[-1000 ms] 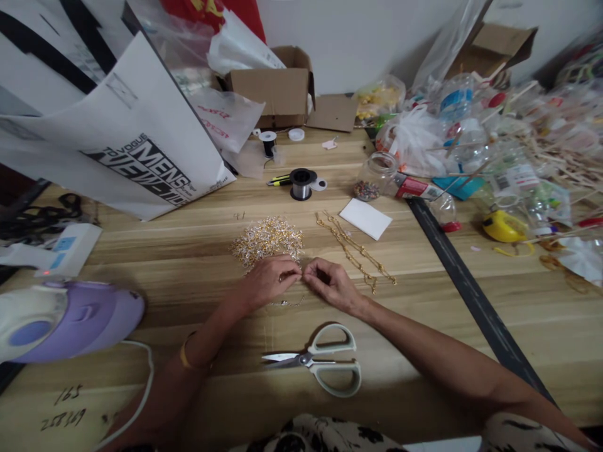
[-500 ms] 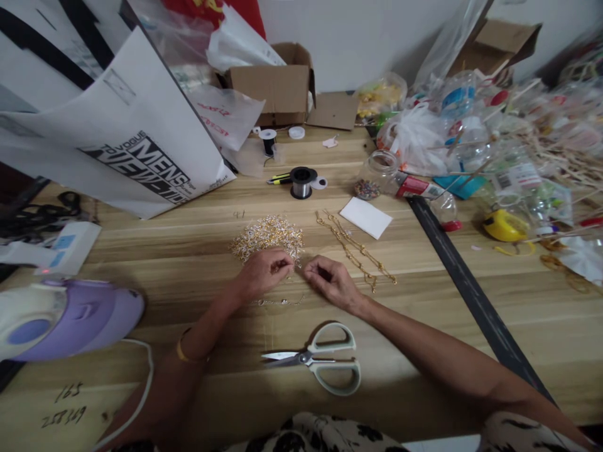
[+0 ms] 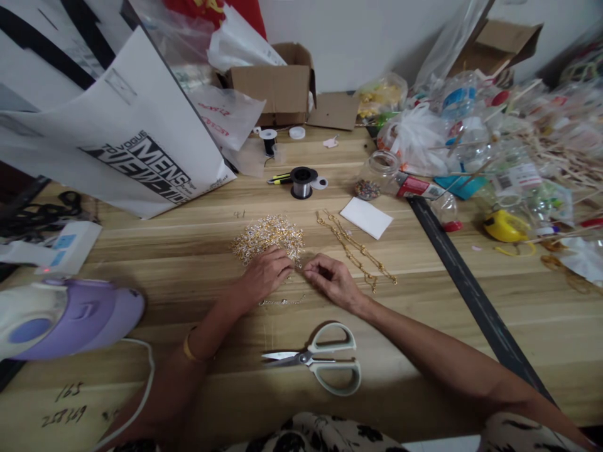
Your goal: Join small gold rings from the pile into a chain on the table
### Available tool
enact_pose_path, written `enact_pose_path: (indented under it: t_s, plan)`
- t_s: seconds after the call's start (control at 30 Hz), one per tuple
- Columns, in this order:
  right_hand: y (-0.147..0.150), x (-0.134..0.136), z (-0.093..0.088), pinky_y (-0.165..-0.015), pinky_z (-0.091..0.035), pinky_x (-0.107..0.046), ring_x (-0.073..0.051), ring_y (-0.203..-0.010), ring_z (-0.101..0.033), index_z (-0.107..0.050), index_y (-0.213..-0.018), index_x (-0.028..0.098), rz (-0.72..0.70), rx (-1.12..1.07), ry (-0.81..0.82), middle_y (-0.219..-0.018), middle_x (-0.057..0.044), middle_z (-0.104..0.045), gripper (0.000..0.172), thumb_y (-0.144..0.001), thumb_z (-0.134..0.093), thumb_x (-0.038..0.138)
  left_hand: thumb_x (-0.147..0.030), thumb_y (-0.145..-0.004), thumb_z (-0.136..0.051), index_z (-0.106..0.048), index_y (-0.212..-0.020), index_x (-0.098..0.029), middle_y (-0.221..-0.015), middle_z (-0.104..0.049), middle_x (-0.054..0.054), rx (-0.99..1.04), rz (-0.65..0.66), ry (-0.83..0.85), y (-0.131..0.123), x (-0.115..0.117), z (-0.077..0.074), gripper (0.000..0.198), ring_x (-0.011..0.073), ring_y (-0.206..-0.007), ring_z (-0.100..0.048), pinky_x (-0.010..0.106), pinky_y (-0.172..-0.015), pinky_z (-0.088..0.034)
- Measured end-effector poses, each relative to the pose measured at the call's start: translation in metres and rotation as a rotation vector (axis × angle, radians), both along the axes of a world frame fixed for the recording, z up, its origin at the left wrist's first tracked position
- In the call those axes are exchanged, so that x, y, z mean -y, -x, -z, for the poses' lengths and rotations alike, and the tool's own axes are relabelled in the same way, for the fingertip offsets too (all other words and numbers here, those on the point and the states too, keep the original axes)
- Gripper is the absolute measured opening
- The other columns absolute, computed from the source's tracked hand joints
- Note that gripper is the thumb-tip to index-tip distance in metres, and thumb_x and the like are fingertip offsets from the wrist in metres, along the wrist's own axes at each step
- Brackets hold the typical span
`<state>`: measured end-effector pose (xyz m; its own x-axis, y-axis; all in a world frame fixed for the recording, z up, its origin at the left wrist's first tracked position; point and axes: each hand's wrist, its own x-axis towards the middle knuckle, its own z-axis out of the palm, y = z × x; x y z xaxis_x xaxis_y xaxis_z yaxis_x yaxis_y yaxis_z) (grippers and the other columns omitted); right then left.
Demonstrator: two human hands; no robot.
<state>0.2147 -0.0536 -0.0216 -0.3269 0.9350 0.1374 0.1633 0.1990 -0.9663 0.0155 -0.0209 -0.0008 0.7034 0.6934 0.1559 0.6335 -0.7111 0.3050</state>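
My left hand (image 3: 264, 275) rests on the wooden table with its fingertips pinched at the near edge of a heap of small gold and white findings (image 3: 266, 237). My right hand (image 3: 330, 281) sits just to the right, fingers curled and pinched towards the left hand; what it holds is too small to make out. A short beaded strand (image 3: 281, 302) lies on the table just below both hands. Gold chains (image 3: 354, 249) lie to the right of my right hand. Scissors (image 3: 321, 362) with pale handles lie closer to me.
A purple and white iron (image 3: 61, 317) sits at the left with its cord. A white printed bag (image 3: 127, 144), a cardboard box (image 3: 276, 85), thread spools (image 3: 302, 182), a bead jar (image 3: 373, 179), a white card (image 3: 366, 218) and a cluttered pile of bags and sticks (image 3: 509, 144) ring the work area.
My left hand moved slightly up from the strand to the edge of the findings heap. My right hand stayed almost in place.
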Motion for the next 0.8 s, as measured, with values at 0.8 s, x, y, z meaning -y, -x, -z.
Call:
enact_pose_path:
  t_s: [0.8]
  plan:
    - [-0.001, 0.000, 0.004, -0.057, -0.038, -0.024, -0.012, -0.062, -0.047, -0.059, -0.084, 0.016, 0.006, -0.024, 0.034, -0.072, -0.002, -0.054, 0.016, -0.085, -0.056, 0.032, -0.010, -0.080, -0.055, -0.064, -0.076, -0.017, -0.077, -0.067, 0.002, 0.257, -0.127, 0.050, 0.012, -0.012, 0.002, 0.012, 0.0155, -0.076, -0.058, 0.028, -0.074, -0.044]
